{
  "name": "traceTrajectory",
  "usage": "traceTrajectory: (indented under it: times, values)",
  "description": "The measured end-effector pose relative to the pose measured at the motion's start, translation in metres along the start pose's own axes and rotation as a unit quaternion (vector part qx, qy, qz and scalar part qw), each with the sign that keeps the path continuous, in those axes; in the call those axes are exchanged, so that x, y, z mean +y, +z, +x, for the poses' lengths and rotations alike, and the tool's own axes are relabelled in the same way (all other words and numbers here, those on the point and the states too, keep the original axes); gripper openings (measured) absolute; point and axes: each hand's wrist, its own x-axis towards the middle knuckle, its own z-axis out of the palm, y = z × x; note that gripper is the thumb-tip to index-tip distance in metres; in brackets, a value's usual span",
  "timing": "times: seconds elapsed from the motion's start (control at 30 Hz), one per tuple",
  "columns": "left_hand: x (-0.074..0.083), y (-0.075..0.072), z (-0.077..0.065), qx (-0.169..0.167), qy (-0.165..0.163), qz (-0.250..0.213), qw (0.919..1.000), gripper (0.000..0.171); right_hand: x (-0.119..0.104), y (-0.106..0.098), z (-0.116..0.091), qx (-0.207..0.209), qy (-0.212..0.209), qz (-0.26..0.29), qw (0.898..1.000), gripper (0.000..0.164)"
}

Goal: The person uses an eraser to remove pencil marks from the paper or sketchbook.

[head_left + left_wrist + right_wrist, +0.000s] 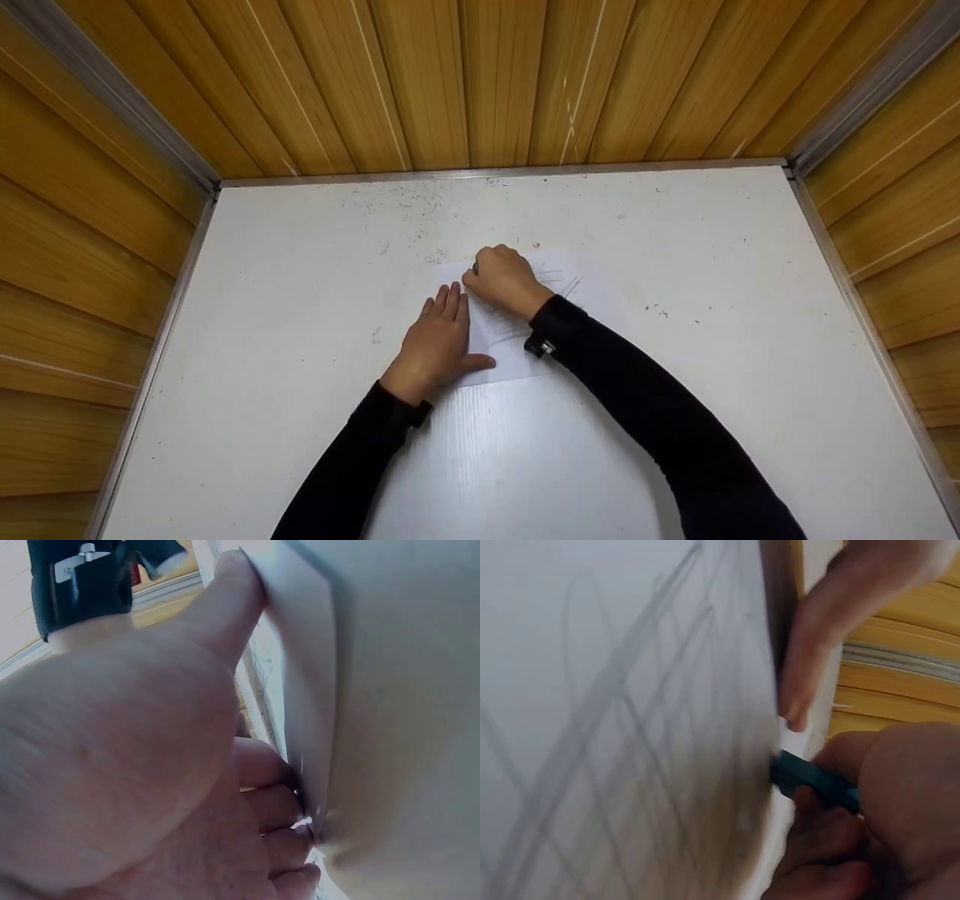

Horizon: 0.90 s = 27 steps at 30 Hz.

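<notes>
Around the middle of the counter (262,300) there's a sheet of paper (517,360) with pencil lines (622,679) all over it, and I'd worry about it buckling or swivelling: the left hand (439,341) only pins the left side, so a hard sideways stroke could crumple the loose part. Near edge looks slightly raised too, which wouldn't help. Smudging is another risk, since the right wrist hangs low over the lines. And the two hands are so near each other that a wide stroke might bump the left fingertips. Pose-wise, the left grip is released, fingers laid out together and pointing away, thumb stuck out sideways onto the sheet. The right hand (506,277) is bent over the far-left part of the paper, its grip pinching a little teal stick (817,780) (eraser maybe, can't tell) against the paper.
</notes>
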Motion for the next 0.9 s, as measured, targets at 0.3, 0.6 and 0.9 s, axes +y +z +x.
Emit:
traceTrajectory:
  times: [0.3,0.6,0.9]
  values:
    - [0.002,-0.001,0.000,-0.006,-0.005,0.011,0.9999,0.121,0.056,-0.039,-0.034,0.028,0.050,0.018,0.998,0.027]
    - [0.002,-0.001,0.001,-0.013,-0.009,0.006,0.9999,0.122,0.098,-0.070,-0.050,0.028,0.093,0.016,0.995,0.031]
    - [0.002,-0.001,0.001,-0.011,-0.007,-0.006,0.9999,0.122,0.025,-0.041,-0.033,0.005,0.036,0.018,0.999,0.030]
